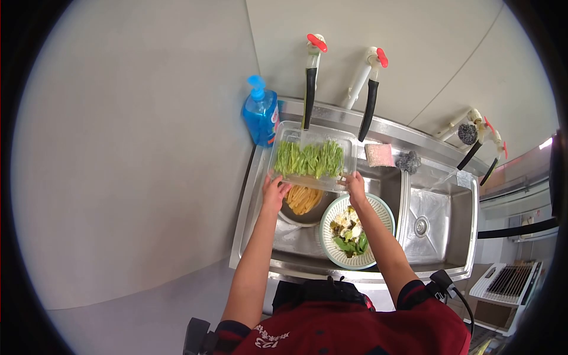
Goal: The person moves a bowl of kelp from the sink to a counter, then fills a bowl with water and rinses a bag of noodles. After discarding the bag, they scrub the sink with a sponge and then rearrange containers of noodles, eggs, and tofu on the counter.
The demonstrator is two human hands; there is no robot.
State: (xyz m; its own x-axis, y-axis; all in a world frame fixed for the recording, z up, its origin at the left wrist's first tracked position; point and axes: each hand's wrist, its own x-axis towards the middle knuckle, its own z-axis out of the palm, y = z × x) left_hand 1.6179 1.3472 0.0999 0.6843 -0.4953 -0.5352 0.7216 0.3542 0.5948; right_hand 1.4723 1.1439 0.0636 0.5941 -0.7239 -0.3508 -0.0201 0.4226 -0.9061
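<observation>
A clear plastic tray with cut green stalks in it is held over the back of the left sink basin. My left hand grips its near left corner, and my right hand grips the near right corner. Below the tray, a round metal bowl holds yellowish strips; the tray hides part of it. Beside that bowl, under my right forearm, stands a pale green and white colander with leafy scraps and whitish pieces.
A blue soap bottle stands at the sink's back left corner. Black-hosed taps line the wall. A pink sponge and a steel scourer lie on the back ledge. The right basin has a drain.
</observation>
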